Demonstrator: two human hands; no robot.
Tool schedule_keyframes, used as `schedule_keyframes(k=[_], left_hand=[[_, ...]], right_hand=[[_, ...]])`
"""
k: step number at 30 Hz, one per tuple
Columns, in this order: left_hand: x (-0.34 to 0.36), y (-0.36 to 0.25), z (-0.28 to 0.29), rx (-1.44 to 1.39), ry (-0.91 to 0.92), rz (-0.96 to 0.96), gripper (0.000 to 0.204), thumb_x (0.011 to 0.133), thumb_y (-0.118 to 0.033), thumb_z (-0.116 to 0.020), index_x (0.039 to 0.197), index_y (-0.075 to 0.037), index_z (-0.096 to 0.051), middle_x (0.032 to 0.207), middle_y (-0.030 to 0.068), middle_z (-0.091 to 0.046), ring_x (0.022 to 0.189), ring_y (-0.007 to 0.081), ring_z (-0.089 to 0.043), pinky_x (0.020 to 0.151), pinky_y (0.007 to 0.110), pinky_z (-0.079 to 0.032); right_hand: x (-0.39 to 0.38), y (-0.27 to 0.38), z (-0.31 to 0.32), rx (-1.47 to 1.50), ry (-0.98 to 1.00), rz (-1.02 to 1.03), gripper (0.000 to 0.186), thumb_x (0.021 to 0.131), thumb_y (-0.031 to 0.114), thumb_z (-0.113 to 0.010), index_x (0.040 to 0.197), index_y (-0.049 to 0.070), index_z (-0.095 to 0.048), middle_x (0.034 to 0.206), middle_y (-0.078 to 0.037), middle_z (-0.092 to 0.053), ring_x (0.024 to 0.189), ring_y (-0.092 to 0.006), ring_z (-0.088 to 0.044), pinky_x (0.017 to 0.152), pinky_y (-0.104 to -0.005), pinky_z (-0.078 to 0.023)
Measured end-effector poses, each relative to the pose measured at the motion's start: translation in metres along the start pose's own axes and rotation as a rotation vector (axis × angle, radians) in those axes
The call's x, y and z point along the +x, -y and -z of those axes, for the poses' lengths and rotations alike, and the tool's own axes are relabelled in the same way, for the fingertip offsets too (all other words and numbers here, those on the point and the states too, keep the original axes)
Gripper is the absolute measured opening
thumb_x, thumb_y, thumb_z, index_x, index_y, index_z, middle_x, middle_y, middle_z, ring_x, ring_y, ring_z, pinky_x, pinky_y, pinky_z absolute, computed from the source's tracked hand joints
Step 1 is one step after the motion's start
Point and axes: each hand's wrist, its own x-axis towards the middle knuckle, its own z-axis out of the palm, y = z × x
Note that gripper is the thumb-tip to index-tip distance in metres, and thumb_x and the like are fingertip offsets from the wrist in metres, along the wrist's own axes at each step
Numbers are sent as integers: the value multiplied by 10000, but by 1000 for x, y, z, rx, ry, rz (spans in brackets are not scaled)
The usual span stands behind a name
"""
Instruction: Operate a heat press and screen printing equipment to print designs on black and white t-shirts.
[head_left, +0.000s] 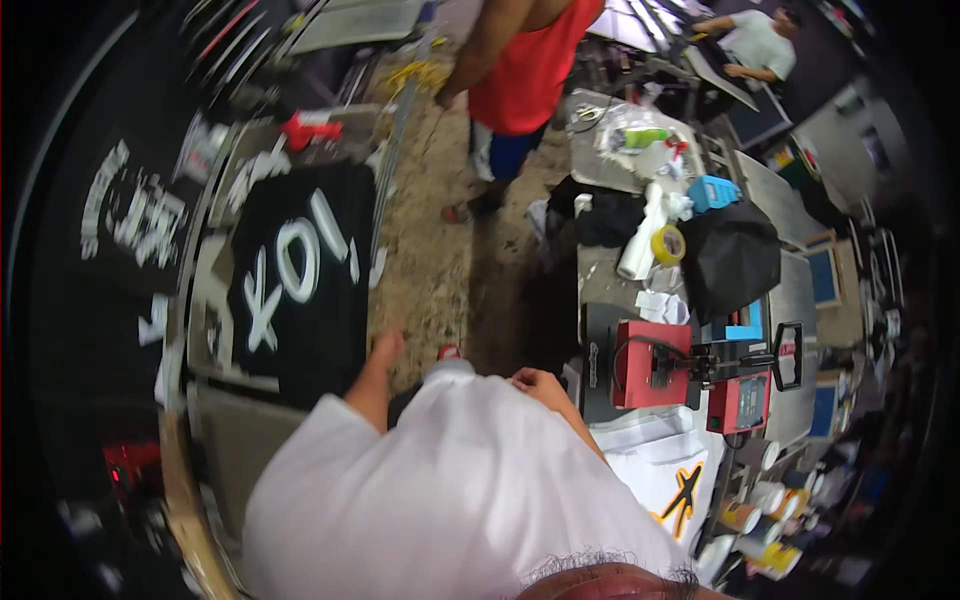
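Note:
My left hand (388,338) hangs beside my white shirt, smeared by motion, so its fingers cannot be made out. Nearest to it is a black garment (300,270) with large white lettering, laid flat on the left-hand table. My right hand (537,383) is at the right edge of my shirt with its fingers curled in; what they hold, if anything, is hidden. Close to this hand, on the right-hand table, stands a red heat press (652,365) with a black handle. White printed fabric (655,455) lies in front of the press.
A person in a red top (525,75) stands ahead in the aisle (420,240); another in a white shirt (762,45) works at the far right. Yellow tape (668,245), a white roll (640,240), a blue basket (713,192) and several tubs (770,495) sit along the right side.

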Motion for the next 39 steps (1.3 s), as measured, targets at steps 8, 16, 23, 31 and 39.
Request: schedule_keyframes(k=[8, 16, 23, 31, 39], left_hand=[[-26, -8, -27, 751, 79, 216, 220, 883, -256, -560, 877, -53, -643, 805, 79, -640, 675, 244, -610, 558, 378, -481], [-33, -10, 13, 307, -136, 36, 169, 797, -192, -596, 656, -98, -587, 612, 37, -549, 533, 170, -513, 476, 343, -390], [-87, -38, -16, 603, 172, 41, 237, 889, -305, -598, 922, -79, -660, 801, 82, -610, 749, 220, -570, 711, 387, -477], [-101, -81, -55, 383, -207, 159, 249, 891, -316, -595, 938, -79, -655, 815, 84, -610, 766, 218, -567, 723, 387, -475], [-41, -164, -115, 307, -354, 174, 263, 893, -327, -592, 955, -79, -650, 828, 86, -611, 784, 216, -564, 735, 387, -473]], right_hand=[[113, 10, 22, 125, -76, -247, 255, 864, 259, -666, 904, 8, -679, 753, -50, -667, 690, -131, -618, 662, -291, -505], [212, 11, 28, -318, 106, -156, 341, 810, 369, -633, 874, 43, -713, 731, -78, -690, 685, -191, -660, 648, -339, -518], [298, -4, 55, -228, 184, -296, 306, 760, 332, -636, 798, 42, -724, 686, -84, -683, 618, -197, -654, 583, -349, -515], [391, -22, 92, -374, 267, -355, 319, 777, 345, -635, 738, 42, -724, 664, -100, -678, 584, -205, -652, 584, -348, -536], [479, -61, 155, -898, 729, 228, 257, 845, 277, -585, 955, 85, -716, 841, -125, -701, 719, -221, -685, 607, -363, -538]])
